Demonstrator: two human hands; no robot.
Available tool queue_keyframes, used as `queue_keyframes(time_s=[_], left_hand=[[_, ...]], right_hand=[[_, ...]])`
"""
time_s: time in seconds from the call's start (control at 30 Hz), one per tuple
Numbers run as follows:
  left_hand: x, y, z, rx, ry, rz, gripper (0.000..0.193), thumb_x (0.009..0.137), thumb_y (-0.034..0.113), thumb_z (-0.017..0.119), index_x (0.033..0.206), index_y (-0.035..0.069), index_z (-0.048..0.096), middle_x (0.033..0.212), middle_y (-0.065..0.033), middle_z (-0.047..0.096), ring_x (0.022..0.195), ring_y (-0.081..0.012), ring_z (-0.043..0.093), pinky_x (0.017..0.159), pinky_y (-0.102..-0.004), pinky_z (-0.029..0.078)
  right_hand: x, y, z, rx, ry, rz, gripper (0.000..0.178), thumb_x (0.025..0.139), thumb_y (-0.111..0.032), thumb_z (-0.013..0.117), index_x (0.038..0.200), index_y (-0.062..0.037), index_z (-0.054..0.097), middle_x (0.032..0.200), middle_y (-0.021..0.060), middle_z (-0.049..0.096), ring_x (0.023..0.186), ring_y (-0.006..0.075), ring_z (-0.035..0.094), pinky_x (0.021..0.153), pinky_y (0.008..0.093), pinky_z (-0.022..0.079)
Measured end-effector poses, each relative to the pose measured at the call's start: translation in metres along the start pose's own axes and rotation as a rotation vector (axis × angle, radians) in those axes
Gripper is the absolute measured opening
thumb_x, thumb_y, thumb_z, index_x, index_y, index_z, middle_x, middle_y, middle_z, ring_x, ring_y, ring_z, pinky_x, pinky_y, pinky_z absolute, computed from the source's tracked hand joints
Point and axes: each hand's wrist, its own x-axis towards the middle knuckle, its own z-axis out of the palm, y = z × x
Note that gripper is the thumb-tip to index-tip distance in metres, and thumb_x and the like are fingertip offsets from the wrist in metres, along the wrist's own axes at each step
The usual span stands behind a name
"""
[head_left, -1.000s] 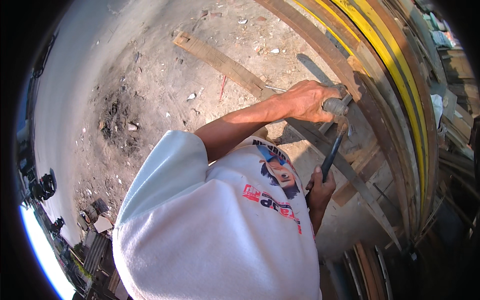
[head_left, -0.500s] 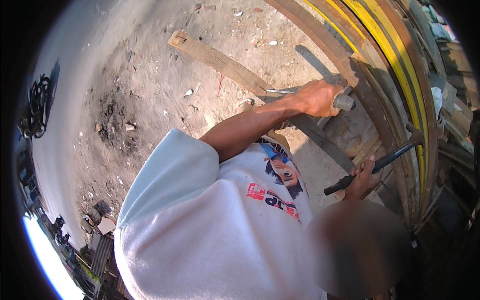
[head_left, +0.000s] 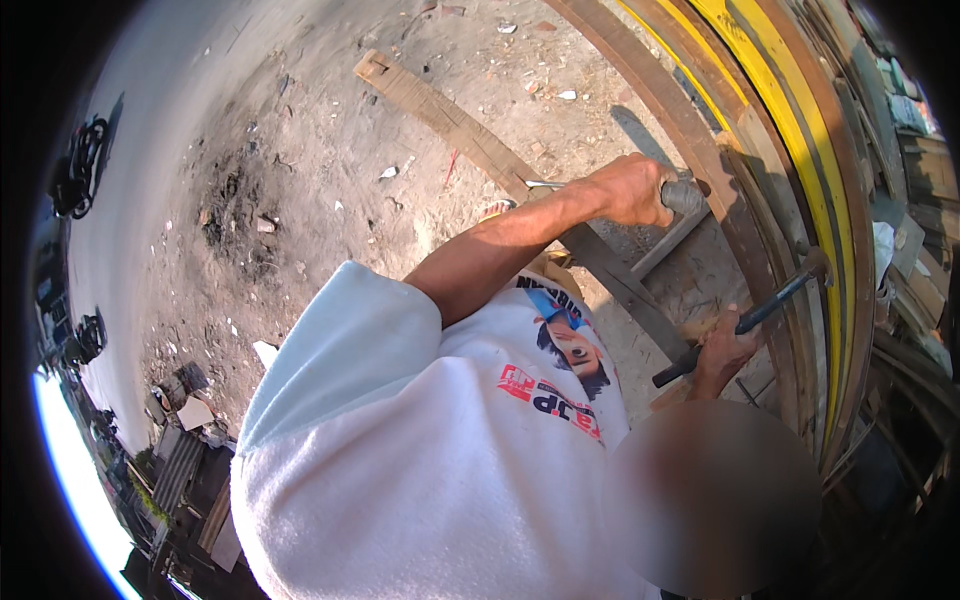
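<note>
My left hand is wrapped round the thick grey handle of a chisel. Its thin metal shaft shows beyond my wrist, pointing left, with the tip over a wooden plank that runs diagonally beneath my forearm. I cannot tell whether the tip touches the wood. My right hand, lower and to the right, is closed round the dark handle of a hammer. The hammer head is raised to the upper right, near the yellow-edged beams and apart from the chisel. Part of my right forearm is hidden by a blurred patch.
Long curved-looking brown and yellow boards stand along the right. A narrow wooden crosspiece meets the plank. A sandalled foot shows by my left forearm. Sandy ground with debris spreads left; motorcycles stand at the far left.
The view has shifted a little. My left hand with the chisel has moved slightly left relative to the plank. The hammer has shifted slightly left, still in my right hand.
</note>
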Motion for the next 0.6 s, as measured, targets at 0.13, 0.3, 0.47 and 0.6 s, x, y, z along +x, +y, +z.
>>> queue_keyframes(time_s=[0.13,0.3,0.47,0.6], left_hand=[[-0.002,-0.01,-0.001,-0.005,-0.022,-0.028,0.041,0.075,0.024,0.077,0.112,0.005,0.074,0.093,-0.0199,0.074,0.089,-0.0338,0.072,0.082,-0.0423,0.057],[0.005,-0.02,0.002,0.014,0.036,-0.044,0.039,0.076,0.024,0.076,0.11,0.004,0.074,0.092,-0.0187,0.075,0.087,-0.033,0.072,0.081,-0.0422,0.057],[0.005,-0.01,-0.01,-0.03,-0.013,-0.086,0.038,0.076,0.023,0.076,0.108,0.003,0.074,0.09,-0.0189,0.074,0.085,-0.0326,0.072,0.079,-0.0421,0.056],[0.006,-0.026,-0.001,-0.058,-0.034,-0.002,0.044,0.077,0.029,0.076,0.111,0.003,0.073,0.093,-0.0224,0.074,0.089,-0.0387,0.072,0.082,-0.0439,0.056]], right_hand=[[-0.015,-0.002,0.013,-0.388,-0.328,-0.331,0.03,0.1,-0.025,0.064,0.103,0.0034,0.058,0.082,0.0138,0.062,0.075,0.0309,0.061,0.072,0.0449,0.049],[0.013,-0.001,0.005,-0.148,-0.035,-0.052,0.032,0.1,-0.026,0.065,0.105,0.0044,0.057,0.082,0.014,0.063,0.075,0.0302,0.062,0.072,0.0448,0.049],[0.027,0.008,0.015,-0.007,-0.094,-0.175,0.029,0.099,-0.02,0.066,0.105,0.0035,0.051,0.071,0.0128,0.058,0.064,0.0322,0.059,0.067,0.0469,0.049],[0.017,-0.012,0.018,-0.385,-0.326,-0.436,0.025,0.099,-0.02,0.066,0.103,0.002,0.054,0.076,0.0208,0.059,0.07,0.0392,0.061,0.069,0.0474,0.048]])
